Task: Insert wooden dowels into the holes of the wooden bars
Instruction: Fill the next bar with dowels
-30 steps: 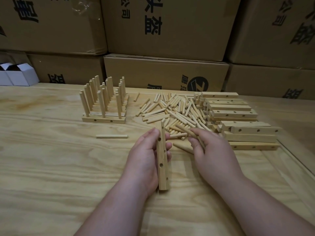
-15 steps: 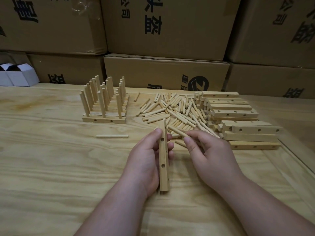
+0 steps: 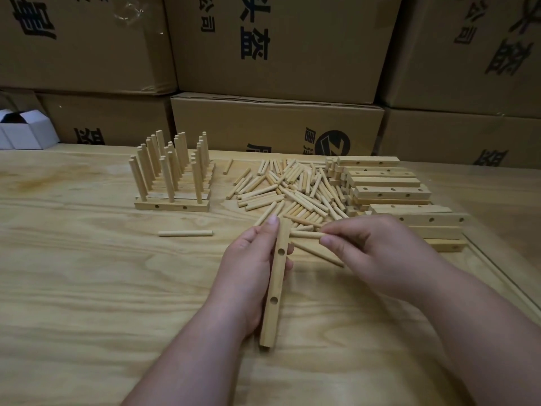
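Two open holes, one dowel lined up

Head view: the risk, as I judge it, is a skewed entry. The dowel point(image 3: 306, 234) lies level, its tip close beside the bar point(image 3: 275, 284) near the far end; if it meets a hole off-axis it may jam or twist the bar round.

Left hand point(image 3: 248, 276) grasps the bar on edge, thumb along the near face, two holes facing right. Right hand point(image 3: 377, 253) pinches the dowel between thumb and fingertips, wrist low over the table point(image 3: 87, 288). Loose dowels point(image 3: 292, 191) lie just behind.
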Available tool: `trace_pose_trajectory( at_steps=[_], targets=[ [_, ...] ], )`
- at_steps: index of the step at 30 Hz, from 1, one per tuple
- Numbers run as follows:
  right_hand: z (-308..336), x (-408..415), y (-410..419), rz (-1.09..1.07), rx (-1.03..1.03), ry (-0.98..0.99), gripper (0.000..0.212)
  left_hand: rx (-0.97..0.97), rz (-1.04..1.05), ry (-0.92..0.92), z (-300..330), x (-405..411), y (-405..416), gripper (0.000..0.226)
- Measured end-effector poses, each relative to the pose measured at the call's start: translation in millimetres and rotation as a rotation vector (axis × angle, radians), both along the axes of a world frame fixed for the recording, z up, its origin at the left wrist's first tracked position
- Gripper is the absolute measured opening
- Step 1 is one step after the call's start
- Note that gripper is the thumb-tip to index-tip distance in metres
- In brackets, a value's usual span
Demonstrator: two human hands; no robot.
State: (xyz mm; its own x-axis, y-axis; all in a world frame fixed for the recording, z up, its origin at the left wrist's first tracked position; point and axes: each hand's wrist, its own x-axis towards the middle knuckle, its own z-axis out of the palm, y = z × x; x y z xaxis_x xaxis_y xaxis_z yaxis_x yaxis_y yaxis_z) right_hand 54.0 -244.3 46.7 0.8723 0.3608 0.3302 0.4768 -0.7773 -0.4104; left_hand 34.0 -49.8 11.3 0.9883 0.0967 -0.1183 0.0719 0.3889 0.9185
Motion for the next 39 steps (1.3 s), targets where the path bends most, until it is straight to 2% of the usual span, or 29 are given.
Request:
trace_pose_trajectory(
  at_steps=[6,11,18,23,26,28,31,32,35,39],
  targets=[
    [11,-8,7,-0.007,-0.042,-0.004,0.035,0.158,-0.034,-0.073,-1,-4,-3,0.042],
    [14,-11,10,-0.029,-0.033,0.017,0.030,0.390,-0.102,-0.096,-7,-5,-1,0.070],
    [22,-17,16,-0.038,-0.084,0.020,0.033,0.365,-0.153,-0.158,-8,-3,-3,0.047],
    [29,-21,19,-0.016,-0.135,0.045,0.023,0.372,-0.134,-0.120,-9,-5,-4,0.066],
    [31,-22,21,-0.028,-0.200,0.048,0.023,0.407,-0.142,-0.114,-11,-4,-5,0.068],
    [32,-23,21,-0.034,-0.233,0.033,0.031,0.416,-0.153,-0.122,-12,-3,-5,0.066],
    [35,-25,22,-0.047,-0.276,0.034,0.076,0.424,-0.130,-0.128,-14,-2,-5,0.060],
    [35,-26,23,-0.054,-0.295,0.028,0.078,0.425,-0.126,-0.131,-14,-2,-5,0.059],
    [33,-25,23,-0.072,-0.263,-0.041,0.033,0.410,-0.154,-0.136,-14,-1,-5,0.057],
    [32,-26,22,-0.043,-0.173,-0.043,0.013,0.416,-0.170,-0.141,-13,0,-4,0.056]
  ],
)
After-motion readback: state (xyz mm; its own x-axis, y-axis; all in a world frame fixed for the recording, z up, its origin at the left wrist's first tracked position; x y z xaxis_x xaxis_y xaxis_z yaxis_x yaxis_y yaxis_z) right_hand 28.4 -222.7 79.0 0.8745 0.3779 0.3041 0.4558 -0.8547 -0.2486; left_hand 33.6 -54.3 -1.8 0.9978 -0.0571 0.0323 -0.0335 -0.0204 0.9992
